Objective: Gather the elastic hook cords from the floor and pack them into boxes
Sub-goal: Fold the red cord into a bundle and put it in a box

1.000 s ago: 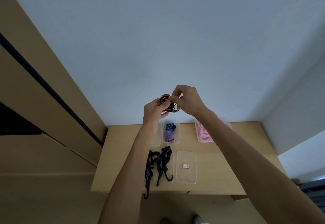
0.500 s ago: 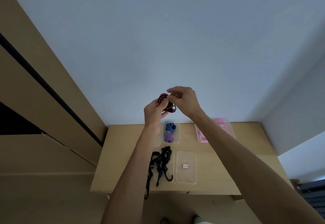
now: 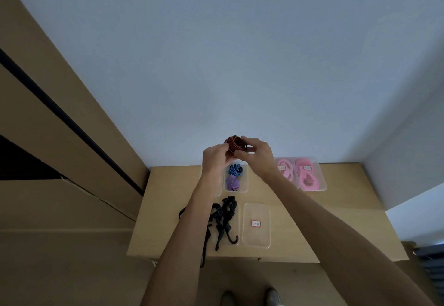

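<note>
Red coiled hook cord: gripped by my left hand and right hand, directly above blue-and-purple cord box.

Dim, flat, bluish light; soft focus; wide-angle bending at edges.

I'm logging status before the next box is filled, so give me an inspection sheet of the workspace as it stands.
Surface: tan table against a pale wall.
Job's things: red-and-black coiled cord held up in both hands; blue cord and purple cord share one clear box; pink cords in the clear boxes at right; black hook cords loose, one end hanging over the front edge; a labelled clear lid or box, which one unclear.
Clutter: nothing seen.
Grippers: left hand and right hand both grip the coil.
Cables: nothing seen.
Surroundings: wooden panelling at left; shoes below.
</note>
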Motion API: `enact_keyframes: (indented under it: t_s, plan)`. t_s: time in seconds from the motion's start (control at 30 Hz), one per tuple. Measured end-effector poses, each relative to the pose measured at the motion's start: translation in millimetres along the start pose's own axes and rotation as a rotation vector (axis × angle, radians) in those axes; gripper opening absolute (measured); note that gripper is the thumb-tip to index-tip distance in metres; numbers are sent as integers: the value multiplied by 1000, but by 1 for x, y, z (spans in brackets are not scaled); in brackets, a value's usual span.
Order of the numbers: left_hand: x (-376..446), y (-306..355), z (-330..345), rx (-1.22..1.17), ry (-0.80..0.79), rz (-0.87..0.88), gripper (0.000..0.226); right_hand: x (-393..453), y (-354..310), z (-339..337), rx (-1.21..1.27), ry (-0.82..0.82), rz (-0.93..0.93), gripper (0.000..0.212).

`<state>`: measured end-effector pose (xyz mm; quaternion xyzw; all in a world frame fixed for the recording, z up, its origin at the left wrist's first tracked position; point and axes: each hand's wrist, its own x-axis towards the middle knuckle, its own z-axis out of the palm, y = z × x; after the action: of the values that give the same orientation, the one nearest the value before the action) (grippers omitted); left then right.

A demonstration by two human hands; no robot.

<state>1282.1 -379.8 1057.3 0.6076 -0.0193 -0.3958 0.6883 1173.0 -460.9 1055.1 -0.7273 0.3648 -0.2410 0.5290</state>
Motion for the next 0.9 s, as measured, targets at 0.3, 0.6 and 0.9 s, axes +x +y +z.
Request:
enact_keyframes:
  t_s: [0.3, 0.6, 0.9]
  plan:
    - [11, -28, 9, 248, 74, 202, 21, 7, 16, -16, 162, -88, 64, 28]
    - [22, -66, 1, 542, 119, 270, 10, 23, 55, -13, 160, -59, 269, 28]
    - [48, -109, -22, 797, 143, 187, 11, 31, 111, 32, 158, 19, 438, 21]
